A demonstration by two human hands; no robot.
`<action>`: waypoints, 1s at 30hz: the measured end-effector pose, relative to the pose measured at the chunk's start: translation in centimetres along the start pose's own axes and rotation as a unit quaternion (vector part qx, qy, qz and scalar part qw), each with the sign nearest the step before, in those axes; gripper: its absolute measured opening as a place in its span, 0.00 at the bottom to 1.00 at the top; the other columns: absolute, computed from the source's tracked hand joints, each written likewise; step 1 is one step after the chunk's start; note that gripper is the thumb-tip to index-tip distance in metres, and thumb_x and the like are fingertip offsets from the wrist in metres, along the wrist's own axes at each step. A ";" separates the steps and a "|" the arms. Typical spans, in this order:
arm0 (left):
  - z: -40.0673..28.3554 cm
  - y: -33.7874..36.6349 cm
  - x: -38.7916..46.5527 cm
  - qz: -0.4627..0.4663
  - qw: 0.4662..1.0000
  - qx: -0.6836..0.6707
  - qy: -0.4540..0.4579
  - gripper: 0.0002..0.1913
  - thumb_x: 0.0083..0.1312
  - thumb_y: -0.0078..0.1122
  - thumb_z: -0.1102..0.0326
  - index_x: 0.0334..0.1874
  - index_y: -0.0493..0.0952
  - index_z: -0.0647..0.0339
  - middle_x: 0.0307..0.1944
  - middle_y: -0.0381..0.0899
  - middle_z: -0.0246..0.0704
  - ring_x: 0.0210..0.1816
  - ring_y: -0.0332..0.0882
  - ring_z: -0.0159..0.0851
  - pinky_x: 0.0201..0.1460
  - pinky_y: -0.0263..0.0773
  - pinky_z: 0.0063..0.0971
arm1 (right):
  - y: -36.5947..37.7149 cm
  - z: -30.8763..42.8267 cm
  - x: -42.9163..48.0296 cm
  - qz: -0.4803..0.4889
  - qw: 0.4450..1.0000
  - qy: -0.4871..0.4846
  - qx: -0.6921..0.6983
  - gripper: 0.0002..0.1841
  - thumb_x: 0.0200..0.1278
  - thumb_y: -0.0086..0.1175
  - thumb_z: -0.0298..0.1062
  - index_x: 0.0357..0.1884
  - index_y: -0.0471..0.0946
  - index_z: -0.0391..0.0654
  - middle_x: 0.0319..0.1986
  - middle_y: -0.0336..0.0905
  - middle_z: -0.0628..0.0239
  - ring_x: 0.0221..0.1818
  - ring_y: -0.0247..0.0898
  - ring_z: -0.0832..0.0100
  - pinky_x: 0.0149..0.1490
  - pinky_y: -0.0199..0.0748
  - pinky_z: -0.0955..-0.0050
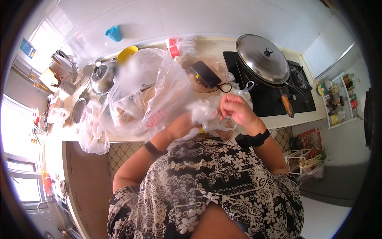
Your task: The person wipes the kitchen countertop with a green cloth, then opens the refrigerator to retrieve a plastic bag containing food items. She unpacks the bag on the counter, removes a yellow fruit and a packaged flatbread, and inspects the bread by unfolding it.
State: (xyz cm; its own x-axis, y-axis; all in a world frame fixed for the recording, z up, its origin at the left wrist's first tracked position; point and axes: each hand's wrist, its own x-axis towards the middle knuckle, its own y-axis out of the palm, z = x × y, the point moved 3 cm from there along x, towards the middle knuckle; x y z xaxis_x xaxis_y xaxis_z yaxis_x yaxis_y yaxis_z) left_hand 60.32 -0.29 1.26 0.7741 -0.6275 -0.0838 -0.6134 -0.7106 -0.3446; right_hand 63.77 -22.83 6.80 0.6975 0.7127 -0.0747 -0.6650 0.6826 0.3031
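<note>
In front of my body, at the counter's front edge, is a bunched clear plastic bag (pixel 204 112), blurred by motion. My left hand (pixel 182 124) grips its gathered part from the left; the fingers are partly hidden behind the plastic. At the right side of the bunch, my right hand (pixel 235 110) has its fingers curled, and the fingertips pinch the plastic. Brownish contents (pixel 227 131) show through the film below, too covered to identify. A large translucent plastic bag (pixel 167 89) with red printing spreads over the counter to the left, with light-brown items inside.
A black power adapter (pixel 206 73) with a cable lies behind my hands. On the right, a lidded wok (pixel 264 59) sits on the black gas hob (pixel 265 106), its wooden handle (pixel 287 103) pointing towards me. A steel pot (pixel 103 76) and another plastic bag (pixel 95 128) are at left.
</note>
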 end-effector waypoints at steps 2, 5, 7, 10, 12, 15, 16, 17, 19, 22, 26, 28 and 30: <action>-2.9 -0.1 -0.3 -0.016 0.992 -0.120 -0.033 0.18 0.74 0.45 0.61 0.59 0.72 0.66 0.57 0.75 0.41 0.59 0.72 0.41 0.63 0.66 0.34 | -0.4 -2.2 -1.0 0.039 0.982 0.068 -0.171 0.18 0.67 0.57 0.40 0.53 0.75 0.40 0.41 0.82 0.64 0.40 0.80 0.66 0.50 0.77 0.68; 0.0 0.0 0.4 0.018 0.997 -0.058 -0.053 0.21 0.75 0.44 0.56 0.59 0.71 0.67 0.57 0.73 0.42 0.58 0.72 0.41 0.63 0.65 0.33 | 2.3 -4.1 -0.3 0.040 0.937 0.038 -0.345 0.22 0.61 0.62 0.41 0.54 0.74 0.40 0.45 0.81 0.60 0.45 0.78 0.64 0.53 0.74 0.66; -0.5 0.0 0.7 0.008 0.997 -0.039 -0.062 0.23 0.75 0.45 0.52 0.56 0.72 0.67 0.52 0.75 0.42 0.54 0.73 0.40 0.60 0.66 0.31 | 3.1 -5.1 -0.6 0.002 0.957 0.011 -0.290 0.27 0.58 0.64 0.42 0.57 0.72 0.41 0.49 0.79 0.58 0.49 0.76 0.61 0.56 0.72 0.66; -0.8 0.2 1.4 0.017 0.994 -0.047 -0.093 0.23 0.73 0.48 0.50 0.54 0.72 0.68 0.49 0.77 0.41 0.52 0.73 0.38 0.58 0.67 0.30 | 1.2 -9.8 0.2 -0.063 0.953 0.025 -0.294 0.32 0.55 0.66 0.41 0.61 0.69 0.43 0.52 0.77 0.56 0.53 0.74 0.59 0.58 0.70 0.66; -0.2 0.4 1.5 -0.006 0.991 -0.063 -0.115 0.23 0.72 0.53 0.51 0.53 0.73 0.68 0.48 0.77 0.40 0.49 0.73 0.36 0.55 0.68 0.30 | 0.8 -10.6 0.5 -0.070 0.940 0.003 -0.334 0.32 0.55 0.66 0.40 0.61 0.69 0.42 0.52 0.77 0.56 0.53 0.74 0.60 0.59 0.69 0.66; 0.5 -0.4 0.9 0.003 0.994 -0.098 -0.054 0.21 0.67 0.62 0.58 0.53 0.73 0.68 0.45 0.79 0.36 0.44 0.74 0.32 0.50 0.70 0.27 | 0.8 -8.0 -0.1 -0.070 0.935 -0.017 -0.347 0.30 0.56 0.66 0.37 0.61 0.69 0.43 0.50 0.77 0.56 0.50 0.74 0.63 0.58 0.70 0.67; 0.6 -1.0 0.4 -0.013 0.994 -0.081 -0.066 0.20 0.67 0.63 0.60 0.53 0.73 0.68 0.44 0.79 0.34 0.43 0.75 0.30 0.48 0.70 0.25 | 0.9 -7.7 -0.3 -0.085 0.951 -0.015 -0.297 0.27 0.58 0.65 0.36 0.59 0.71 0.42 0.45 0.80 0.59 0.44 0.76 0.67 0.52 0.74 0.68; 0.5 -1.7 -0.2 -0.028 0.994 -0.064 -0.078 0.20 0.66 0.64 0.62 0.54 0.73 0.68 0.43 0.80 0.33 0.42 0.75 0.29 0.47 0.71 0.24 | 0.4 -7.0 -0.7 -0.151 0.932 0.057 -0.326 0.25 0.59 0.65 0.36 0.58 0.74 0.42 0.40 0.82 0.66 0.37 0.76 0.71 0.46 0.76 0.69; -0.3 -3.1 -1.2 -0.059 0.993 -0.027 -0.100 0.20 0.64 0.66 0.66 0.55 0.73 0.67 0.42 0.81 0.29 0.40 0.75 0.26 0.45 0.71 0.21 | -1.6 -8.6 -1.9 -0.137 0.926 0.064 -0.345 0.23 0.60 0.65 0.37 0.56 0.76 0.41 0.39 0.82 0.68 0.35 0.76 0.71 0.43 0.76 0.67; 0.9 -2.6 -2.2 -0.090 0.977 -0.145 -0.129 0.12 0.64 0.64 0.72 0.48 0.73 0.63 0.40 0.78 0.26 0.41 0.74 0.25 0.46 0.71 0.22 | -2.4 -10.4 -2.7 -0.132 0.968 0.167 -0.131 0.20 0.61 0.64 0.40 0.51 0.79 0.40 0.36 0.82 0.66 0.34 0.76 0.69 0.41 0.75 0.66; -1.8 -2.6 -2.2 -0.067 0.984 -0.155 -0.056 0.13 0.63 0.65 0.73 0.44 0.70 0.61 0.41 0.75 0.28 0.44 0.73 0.25 0.50 0.71 0.23 | 2.4 -5.0 -1.5 -0.110 0.968 -0.003 -0.226 0.18 0.63 0.63 0.41 0.49 0.81 0.41 0.34 0.82 0.65 0.36 0.76 0.70 0.43 0.74 0.69; -4.7 -2.6 -1.9 -0.041 0.997 -0.058 -0.041 0.14 0.63 0.65 0.74 0.46 0.69 0.61 0.43 0.75 0.29 0.46 0.73 0.26 0.51 0.71 0.24 | 5.0 -1.1 -0.7 -0.101 0.953 -0.040 -0.283 0.17 0.64 0.63 0.41 0.49 0.81 0.41 0.35 0.82 0.66 0.38 0.76 0.72 0.45 0.74 0.71; -5.7 -2.8 -1.9 -0.058 0.997 0.006 -0.043 0.14 0.63 0.63 0.77 0.46 0.69 0.60 0.43 0.75 0.29 0.47 0.73 0.26 0.51 0.71 0.23 | 1.1 -4.8 -0.9 -0.149 0.935 0.083 -0.311 0.16 0.65 0.62 0.39 0.48 0.80 0.40 0.36 0.82 0.67 0.39 0.75 0.74 0.47 0.73 0.73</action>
State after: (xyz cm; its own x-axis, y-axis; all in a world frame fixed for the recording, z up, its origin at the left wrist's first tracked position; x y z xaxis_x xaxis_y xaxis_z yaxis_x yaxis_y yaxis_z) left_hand 59.65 1.10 7.67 0.8507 -0.5112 -0.1227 -0.5174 -0.7729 -0.3672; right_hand 61.09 -21.94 2.60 0.8601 0.4553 -0.2300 -0.5098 0.7805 -0.3617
